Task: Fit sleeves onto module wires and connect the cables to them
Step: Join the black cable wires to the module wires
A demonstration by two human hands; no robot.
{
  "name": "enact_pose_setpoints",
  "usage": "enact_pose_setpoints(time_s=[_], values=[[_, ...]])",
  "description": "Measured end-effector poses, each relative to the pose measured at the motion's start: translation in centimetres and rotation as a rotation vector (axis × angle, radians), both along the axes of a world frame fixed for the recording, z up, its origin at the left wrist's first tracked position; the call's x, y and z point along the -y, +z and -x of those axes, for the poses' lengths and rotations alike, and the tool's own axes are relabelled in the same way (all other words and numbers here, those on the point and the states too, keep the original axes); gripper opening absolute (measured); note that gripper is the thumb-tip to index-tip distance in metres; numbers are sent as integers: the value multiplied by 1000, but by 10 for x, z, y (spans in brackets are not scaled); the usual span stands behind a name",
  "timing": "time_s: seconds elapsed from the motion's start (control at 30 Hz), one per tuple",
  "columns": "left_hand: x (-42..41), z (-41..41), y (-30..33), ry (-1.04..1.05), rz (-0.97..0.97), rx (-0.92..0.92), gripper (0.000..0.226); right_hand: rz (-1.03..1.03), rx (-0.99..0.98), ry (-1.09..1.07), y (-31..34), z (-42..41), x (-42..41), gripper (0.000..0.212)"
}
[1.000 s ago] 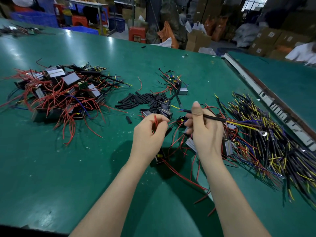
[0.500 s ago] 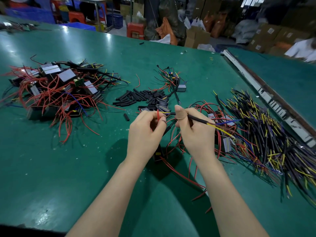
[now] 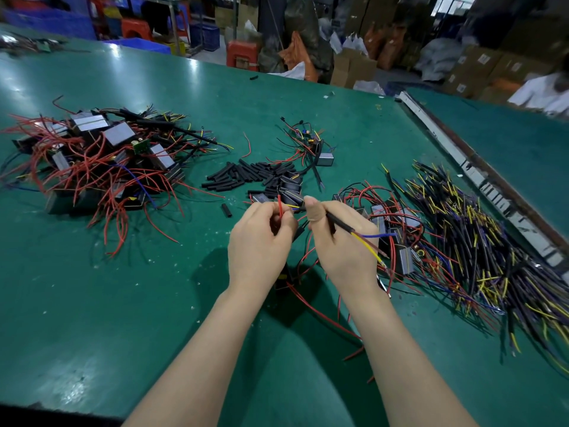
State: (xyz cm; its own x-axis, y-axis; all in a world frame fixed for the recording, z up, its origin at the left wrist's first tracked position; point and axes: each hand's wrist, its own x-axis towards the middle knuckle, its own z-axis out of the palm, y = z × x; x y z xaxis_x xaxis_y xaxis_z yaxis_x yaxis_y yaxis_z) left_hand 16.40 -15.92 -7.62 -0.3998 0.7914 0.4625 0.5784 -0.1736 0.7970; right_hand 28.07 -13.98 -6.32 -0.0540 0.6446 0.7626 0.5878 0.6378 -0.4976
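Green table (image 3: pixel 92 303) fills most of the view. Far L: big heap of modules (image 3: pixel 92 155) w/ tangled red wires. R side: long spread of black cables (image 3: pixel 480 248) w/ yellow & blue ends, running along the table edge. Smaller cluster of modules (image 3: pixel 397 241) & red wires lies just beside the R hand, btwn it & the cable spread. Center, beyond the hands: pile of short black sleeves (image 3: pixel 246 177); one loose sleeve (image 3: pixel 227 209) sits apart, near the L hand.

L hand (image 3: pixel 258 245): fingers curled, pinching a red wire (image 3: pixel 280 206) whose end sticks up above the fingertips. R hand (image 3: pixel 341 241): thumb & fingers pinch one black cable (image 3: pixel 338 222); its yellow & blue ends trail out to the R over the knuckles. Cable's front tip meets the red wire btwn the two hands; can't tell if joined.
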Motion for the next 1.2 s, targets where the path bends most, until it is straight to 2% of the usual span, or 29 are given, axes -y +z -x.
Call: enact_pose_setpoints(time_s=[0.13,0.17,0.27,0.33,0.43,0.53,0.63,0.73,0.97,1.07,1.2], values=[[1,-2,1,-27,-10,-1,9,-3,-3,-37,0,0,-1,34],[1,-1,1,-17,-5,10,11,9,-43,-45,1,-2,-2,35],[-1,8,0,46,12,108,13,135,-323,-108,10,-10,-6,38],[-2,12,2,13,13,130,14,180,-400,-139,13,-17,-10,40],[0,6,3,-97,6,65,11,193,-300,-108,11,-16,-9,43],[2,2,2,-169,-24,10,9,117,-183,-93,12,-12,-6,45],[2,1,2,-193,-40,71,8,88,-134,-73,13,-14,-7,48],[1,0,2,-219,-34,162,9,138,-138,-52,11,-14,-7,52],[0,3,0,-249,-57,139,20,151,-119,-68,9,-13,-9,53],[1,3,-2,-240,-47,130,16,239,-194,-24,6,-11,-10,46],[0,3,-3,-260,-30,109,8,318,-269,-49,6,-12,-14,47]])
